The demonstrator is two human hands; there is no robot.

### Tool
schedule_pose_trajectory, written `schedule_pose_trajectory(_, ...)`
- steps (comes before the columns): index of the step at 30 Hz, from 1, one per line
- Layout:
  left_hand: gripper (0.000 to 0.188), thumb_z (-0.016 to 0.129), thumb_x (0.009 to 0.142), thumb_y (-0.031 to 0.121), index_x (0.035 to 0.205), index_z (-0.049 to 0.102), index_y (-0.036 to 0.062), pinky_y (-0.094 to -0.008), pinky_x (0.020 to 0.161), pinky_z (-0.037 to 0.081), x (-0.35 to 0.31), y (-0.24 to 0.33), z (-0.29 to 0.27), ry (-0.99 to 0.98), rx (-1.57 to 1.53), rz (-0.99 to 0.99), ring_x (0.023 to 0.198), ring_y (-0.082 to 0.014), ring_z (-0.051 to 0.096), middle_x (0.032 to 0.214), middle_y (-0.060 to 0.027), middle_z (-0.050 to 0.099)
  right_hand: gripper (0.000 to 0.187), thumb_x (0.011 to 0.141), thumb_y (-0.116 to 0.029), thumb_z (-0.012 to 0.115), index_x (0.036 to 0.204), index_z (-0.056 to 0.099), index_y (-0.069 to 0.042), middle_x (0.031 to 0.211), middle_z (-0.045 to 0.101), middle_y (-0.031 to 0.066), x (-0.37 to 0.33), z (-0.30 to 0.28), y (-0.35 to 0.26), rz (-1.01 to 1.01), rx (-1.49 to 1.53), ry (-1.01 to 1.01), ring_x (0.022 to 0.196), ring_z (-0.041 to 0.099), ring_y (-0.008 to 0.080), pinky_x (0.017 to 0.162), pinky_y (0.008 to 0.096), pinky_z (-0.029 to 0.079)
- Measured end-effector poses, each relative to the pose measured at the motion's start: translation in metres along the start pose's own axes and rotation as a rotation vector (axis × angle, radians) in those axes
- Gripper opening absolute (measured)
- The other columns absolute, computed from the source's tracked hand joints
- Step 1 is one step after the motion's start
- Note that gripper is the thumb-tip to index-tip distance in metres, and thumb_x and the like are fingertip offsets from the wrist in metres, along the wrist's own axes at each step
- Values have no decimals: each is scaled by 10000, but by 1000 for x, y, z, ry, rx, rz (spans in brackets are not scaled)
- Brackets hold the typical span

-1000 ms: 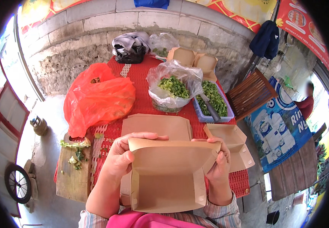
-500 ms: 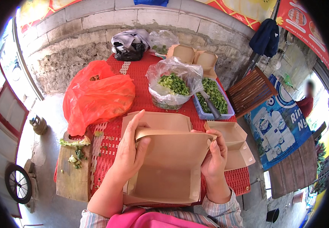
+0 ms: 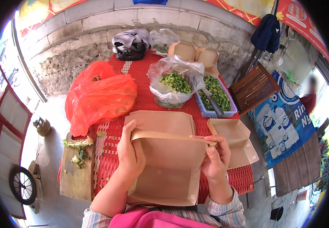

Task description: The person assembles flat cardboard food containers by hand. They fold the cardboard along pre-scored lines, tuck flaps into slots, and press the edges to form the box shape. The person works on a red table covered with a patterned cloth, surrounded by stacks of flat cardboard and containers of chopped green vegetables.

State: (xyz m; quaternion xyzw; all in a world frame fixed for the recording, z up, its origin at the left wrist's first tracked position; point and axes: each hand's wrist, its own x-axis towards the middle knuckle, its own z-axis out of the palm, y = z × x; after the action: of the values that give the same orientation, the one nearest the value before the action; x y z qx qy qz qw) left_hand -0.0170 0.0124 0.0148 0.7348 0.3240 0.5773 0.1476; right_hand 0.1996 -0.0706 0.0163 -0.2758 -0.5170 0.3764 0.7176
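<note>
A brown cardboard food box, partly folded up, stands in front of me with its inside facing me. My left hand holds its upper left corner, thumb inside and fingers behind the wall. At the upper right corner, my right hand pinches the folded edge between thumb and fingers. Flat brown cardboard blanks lie just beyond it and partly underneath. To the right, close by my right hand, rests another opened box with raised sides.
Chopped greens fill a clear plastic bag and a pale blue tray, where a knife rests. A red plastic bag and wooden cutting board with scraps are left. More boxes stand behind; a chair is right.
My left hand's fingers have curled in closer round the box's corner. My right hand keeps pinching its corner, its index finger now straighter along the top edge. The view has shifted slightly.
</note>
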Motion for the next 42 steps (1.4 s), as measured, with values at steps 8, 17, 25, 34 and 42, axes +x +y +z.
schedule_pose_trajectory(8,244,372,896,-43,1101,502,-21,-374,682,486,2,3,5,15,19,-69,755,-346,608,893,-193,583,208,971,-76,582,1156,533,7,1159,662,223,-3,0,3,-9,-84,33,934,610,106,864,250,460)
schedule_pose_trajectory(17,458,383,989,215,1378,429,-22,-375,930,443,5,2,5,-94,-379,-194,1028,-257,577,1151,-152,589,206,990,-117,572,1179,574,-35,937,572,-27,4,6,3,88,-221,207,816,490,32,737,204,404)
schedule_pose_trajectory(25,475,458,1038,303,1382,461,-24,-327,964,464,16,8,-7,-326,-1047,-618,1150,-198,579,1245,-137,596,248,1010,-153,511,1208,580,-22,1029,537,2,10,-5,8,111,-274,300,895,505,65,801,205,404)
schedule_pose_trajectory(34,515,486,1029,371,1325,467,-50,-324,971,460,12,4,-3,-117,-706,-310,1118,-197,584,1231,-138,600,292,943,-62,584,1232,600,-22,1129,619,116,20,2,-44,-256,-927,130,986,609,228,831,326,496)
schedule_pose_trajectory(42,654,498,998,482,1360,428,-59,-313,987,430,-8,9,10,-199,-664,-142,1172,-196,539,1292,-150,545,180,947,-71,608,1087,675,21,1035,670,132,9,84,-6,-107,-614,-112,903,662,212,758,309,517)
